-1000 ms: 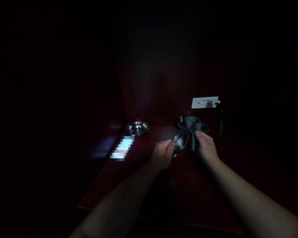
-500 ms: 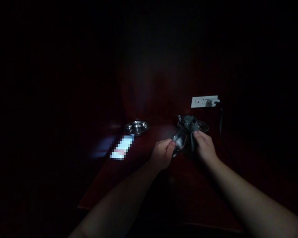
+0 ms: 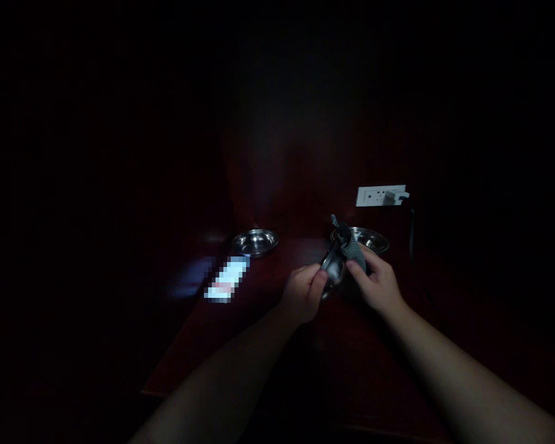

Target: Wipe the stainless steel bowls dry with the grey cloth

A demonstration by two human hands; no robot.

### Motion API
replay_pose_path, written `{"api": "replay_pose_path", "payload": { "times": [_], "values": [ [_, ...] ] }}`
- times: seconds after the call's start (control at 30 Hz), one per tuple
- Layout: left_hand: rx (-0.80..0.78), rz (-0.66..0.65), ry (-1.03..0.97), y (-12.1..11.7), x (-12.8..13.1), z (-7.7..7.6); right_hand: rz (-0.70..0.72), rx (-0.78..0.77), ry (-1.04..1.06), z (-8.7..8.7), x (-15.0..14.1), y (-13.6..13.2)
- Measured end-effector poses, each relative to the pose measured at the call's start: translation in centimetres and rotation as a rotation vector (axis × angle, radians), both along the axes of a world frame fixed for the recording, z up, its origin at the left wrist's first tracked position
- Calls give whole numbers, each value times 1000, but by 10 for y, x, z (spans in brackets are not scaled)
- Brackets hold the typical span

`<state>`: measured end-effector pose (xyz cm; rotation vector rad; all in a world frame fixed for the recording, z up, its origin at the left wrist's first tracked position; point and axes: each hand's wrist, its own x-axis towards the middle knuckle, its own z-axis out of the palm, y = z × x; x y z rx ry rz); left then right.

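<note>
My left hand [image 3: 304, 290] grips the near left rim of a shiny metal bowl [image 3: 333, 271], tilted on its side above the dark red table. Thumb and fingers are closed on that rim. My right hand [image 3: 377, 277] is closed round a grey-green textured cloth [image 3: 353, 250], which lies against the bowl's far right side and covers part of it. Behind the cloth, partly hidden, a second metal dish [image 3: 374, 240] rests on the table. Another shallow metal dish [image 3: 255, 242] sits to the left, its inside facing up.
A bright, pixelated phone-like shape [image 3: 227, 279] lies near the left edge of the dark red table [image 3: 203, 351]. On the back wall is a white socket plate [image 3: 372, 196] with a plug [image 3: 396, 196] in it. A dark cable [image 3: 412, 234] hangs down from there. The surroundings are very dark.
My right hand has shifted the cloth down and bunched it closer round the bowl's side. More of the dish behind now shows. My left hand keeps its hold on the bowl.
</note>
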<state>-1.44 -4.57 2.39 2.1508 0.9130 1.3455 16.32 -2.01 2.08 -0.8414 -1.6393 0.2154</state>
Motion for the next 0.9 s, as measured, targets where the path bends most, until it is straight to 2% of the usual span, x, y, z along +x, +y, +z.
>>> {"api": "replay_pose_path", "payload": {
  "times": [0.17,0.5,0.73,0.9],
  "values": [
    [55,13,24,-1,-1,3,28,144,-183,6,-3,-8],
    [119,-27,-43,-1,-3,-1,41,274,-311,14,-7,-18],
    [-36,49,-207,0,0,-5,55,299,-366,14,-10,-20],
    [-63,30,-302,-2,3,-1,62,327,-386,15,-12,-21]
  ]
}}
